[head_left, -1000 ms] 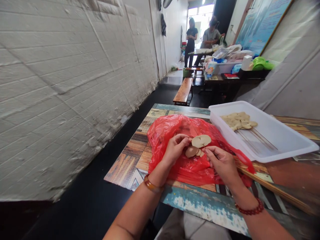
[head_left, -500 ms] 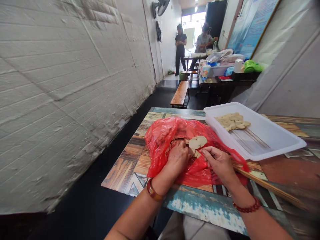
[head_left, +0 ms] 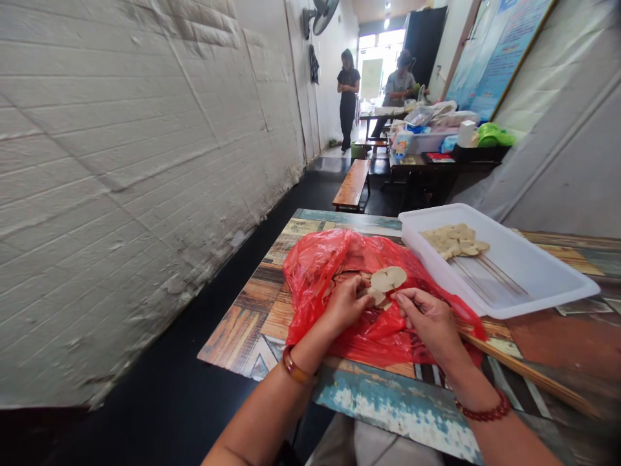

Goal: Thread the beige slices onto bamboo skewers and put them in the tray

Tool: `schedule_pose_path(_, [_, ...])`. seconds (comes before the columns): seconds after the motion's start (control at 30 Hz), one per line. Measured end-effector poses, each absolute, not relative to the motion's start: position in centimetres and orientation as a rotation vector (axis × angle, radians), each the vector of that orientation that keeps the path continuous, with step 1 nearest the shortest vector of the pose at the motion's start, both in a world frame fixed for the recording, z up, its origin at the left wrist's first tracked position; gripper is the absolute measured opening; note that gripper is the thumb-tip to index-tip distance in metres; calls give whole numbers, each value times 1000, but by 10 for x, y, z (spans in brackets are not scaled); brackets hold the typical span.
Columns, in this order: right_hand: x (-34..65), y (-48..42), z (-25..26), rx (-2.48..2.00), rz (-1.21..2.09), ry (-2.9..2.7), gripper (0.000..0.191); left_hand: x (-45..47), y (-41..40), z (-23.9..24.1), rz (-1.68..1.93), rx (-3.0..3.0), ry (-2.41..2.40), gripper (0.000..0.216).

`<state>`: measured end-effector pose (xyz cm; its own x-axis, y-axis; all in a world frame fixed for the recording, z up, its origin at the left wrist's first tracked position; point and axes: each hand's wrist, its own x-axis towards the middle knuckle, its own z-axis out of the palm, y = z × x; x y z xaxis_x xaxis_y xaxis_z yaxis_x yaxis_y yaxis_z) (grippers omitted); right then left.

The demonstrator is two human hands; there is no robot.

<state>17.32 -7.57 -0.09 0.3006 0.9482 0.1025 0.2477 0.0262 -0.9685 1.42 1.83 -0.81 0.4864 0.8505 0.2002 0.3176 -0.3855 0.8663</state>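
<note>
My right hand [head_left: 429,317] is closed in a pinch on a thin skewer, with pale round slices [head_left: 388,279] threaded at its top end. Just left of it, my left hand [head_left: 347,303] has its thumb and fingers pinched at a pale slice [head_left: 374,296], partly hidden by the fingers. Both hands are over an opened red plastic bag [head_left: 315,259], which holds more of the thin slices. A bundle of bare skewers [head_left: 528,374] lies on the table to the right, its far end against the bag.
A white plastic tray [head_left: 557,288] stands right of the bag, holding several skewers of slices [head_left: 453,241]. The patterned table [head_left: 242,310] has a wooden bench [head_left: 353,184] beyond it. Two people are farther back, near a cluttered table [head_left: 412,159]. A white wall [head_left: 145,162] runs along the left.
My left hand has drawn up out of the bag's middle, its thumb and fingers now showing at a slice. The right hand still holds the skewer in nearly the same place.
</note>
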Motion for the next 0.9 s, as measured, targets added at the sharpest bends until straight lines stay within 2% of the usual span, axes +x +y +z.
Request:
schedule_pose_path(0.13, [171, -79, 6, -1471, 812, -1177, 33, 11, 24, 0, 954, 1329, 833, 20])
schedule_pose_path(0.27, [168, -82, 11, -1464, 816, -1205, 34, 6, 26, 3, 1019, 1053, 768, 27])
schedule_pose_path(0.63, [159, -86, 7, -1517, 879, -1266, 32, -4, 33, 14, 1110, 846, 642, 34])
schedule_pose_path(0.9, [153, -86, 1, -1485, 704, -1504, 29, -6, 35, 10, 1124, 841, 655, 36])
